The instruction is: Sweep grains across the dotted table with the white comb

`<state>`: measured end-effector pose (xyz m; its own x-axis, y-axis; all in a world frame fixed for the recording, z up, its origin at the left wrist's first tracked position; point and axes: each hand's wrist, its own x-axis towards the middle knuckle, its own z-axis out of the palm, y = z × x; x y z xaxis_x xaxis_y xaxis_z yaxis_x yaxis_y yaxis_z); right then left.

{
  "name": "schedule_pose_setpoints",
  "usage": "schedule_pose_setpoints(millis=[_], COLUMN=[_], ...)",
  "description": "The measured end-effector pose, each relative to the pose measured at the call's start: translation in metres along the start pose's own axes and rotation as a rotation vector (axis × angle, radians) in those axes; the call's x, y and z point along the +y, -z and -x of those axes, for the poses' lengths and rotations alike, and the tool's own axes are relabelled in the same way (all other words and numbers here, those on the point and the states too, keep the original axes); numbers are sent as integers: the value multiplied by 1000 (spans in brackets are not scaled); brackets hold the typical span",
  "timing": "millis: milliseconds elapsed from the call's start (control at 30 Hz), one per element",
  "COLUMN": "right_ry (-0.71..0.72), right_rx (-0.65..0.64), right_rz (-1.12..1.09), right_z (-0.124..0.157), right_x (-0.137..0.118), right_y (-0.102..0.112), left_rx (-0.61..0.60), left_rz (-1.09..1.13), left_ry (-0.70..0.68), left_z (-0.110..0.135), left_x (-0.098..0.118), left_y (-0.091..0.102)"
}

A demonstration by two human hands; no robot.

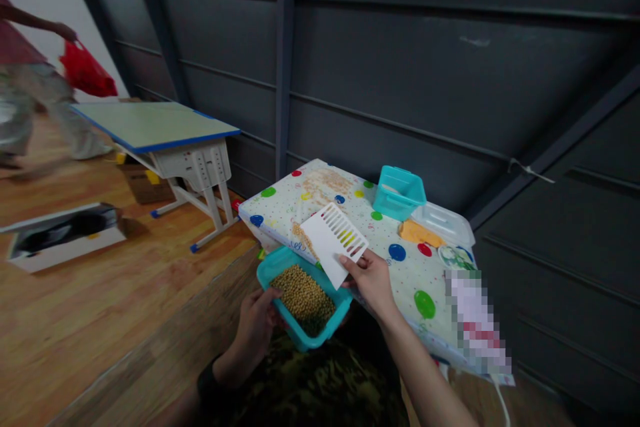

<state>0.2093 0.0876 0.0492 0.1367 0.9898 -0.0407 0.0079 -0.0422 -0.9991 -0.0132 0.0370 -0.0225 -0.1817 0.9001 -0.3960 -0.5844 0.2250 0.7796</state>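
Note:
My left hand [257, 323] grips the left side of a teal plastic container [305, 343], its thumb over the rim. Inside lie many dried soybeans [303, 293], with something darker green at the near end. My right hand [370, 277] pinches a flat white scraper with a row of slots [330, 243]. That scraper slants above the table's front edge, over the container's far rim. On the patterned tablecloth [320, 173], small tan grains [303, 237] are spread beside the scraper, and a thin patch of similar ones [327, 183] lies farther back.
A second teal container [400, 193], a clear lid [445, 223] and an orange cloth [420, 233] are at the table's back right. A dark panelled wall [425, 67] rises behind. Leftward are a desk [165, 123], an open white box [70, 240] and a person carrying a red bag [87, 70].

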Motion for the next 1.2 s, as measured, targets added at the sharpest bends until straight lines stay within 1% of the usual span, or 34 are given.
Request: schedule_pose_setpoints(millis=[67, 233, 333, 467, 600, 733, 900, 1133, 1200], right_ry=[11, 50, 59, 64, 51, 32, 43, 7, 13], right_rx=[-1, 17, 17, 20, -4, -35, 4, -54, -50], right_rz=[23, 33, 44, 42, 41, 23, -6, 8, 11], right_z=[1, -3, -10, -17, -16, -15, -23, -21, -19], right_x=[-1, 2, 5, 5, 5, 5, 4, 0, 0], right_y=[0, -1, -5, -13, -17, -15, -13, -15, -14], left_rx=[39, 77, 93, 122, 130, 139, 142, 109, 103], left_rz=[-23, -15, 20, -38, -35, -39, -24, -16, 3], left_ry=[-22, -36, -42, -89, -100, -95, -96, -137, -134], left_z=[-3, -7, -11, -20, -24, -23, -26, -31, -31], left_x=[3, 15, 20, 23, 25, 26, 24, 27, 28], left_y=[2, 3, 6, 14, 17, 17, 21, 29, 30])
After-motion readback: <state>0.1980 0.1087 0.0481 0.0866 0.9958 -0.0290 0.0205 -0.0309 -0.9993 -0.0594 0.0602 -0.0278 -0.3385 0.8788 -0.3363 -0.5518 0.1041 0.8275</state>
